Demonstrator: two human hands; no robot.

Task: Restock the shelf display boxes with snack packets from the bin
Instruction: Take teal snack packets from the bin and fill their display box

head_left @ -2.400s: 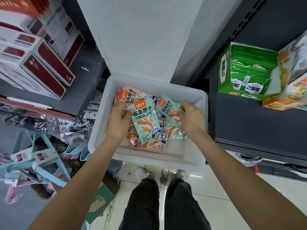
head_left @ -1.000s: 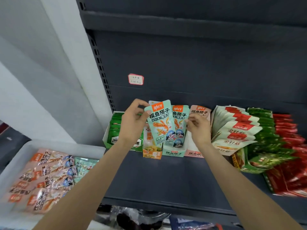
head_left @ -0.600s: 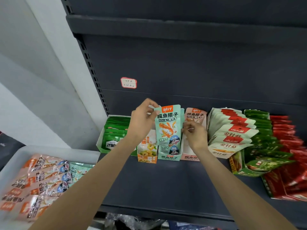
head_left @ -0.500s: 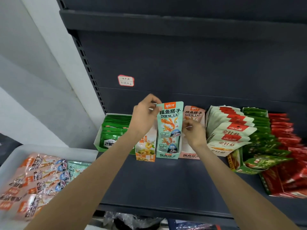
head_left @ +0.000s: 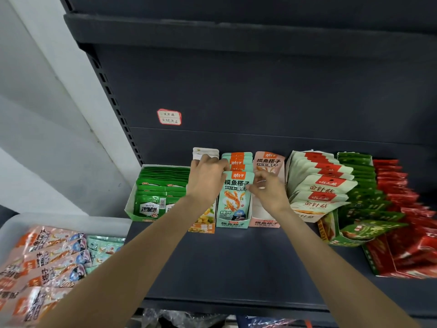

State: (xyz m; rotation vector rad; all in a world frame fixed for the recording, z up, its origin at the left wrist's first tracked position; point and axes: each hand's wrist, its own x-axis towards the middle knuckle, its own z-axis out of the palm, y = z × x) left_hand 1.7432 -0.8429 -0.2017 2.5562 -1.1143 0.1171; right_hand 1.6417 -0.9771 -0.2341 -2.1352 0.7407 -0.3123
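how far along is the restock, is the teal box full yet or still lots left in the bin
Done: the teal display box already holds a row of teal packets.

In hand: the left hand and right hand pinch the front teal packet by its edges, seated in that box.

Left: the bin holds many pink packets and a few teal ones. The pink display box looks sparsely filled.

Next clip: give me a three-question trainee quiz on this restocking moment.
1. True or false: the front teal packet stands in the teal display box.
2. Which box lies directly right of it? A green, B pink, C red.
3. Fill in: the bin at lower left holds mostly ____ packets.

Key: 1 true; 2 B, the pink display box; 3 pink.
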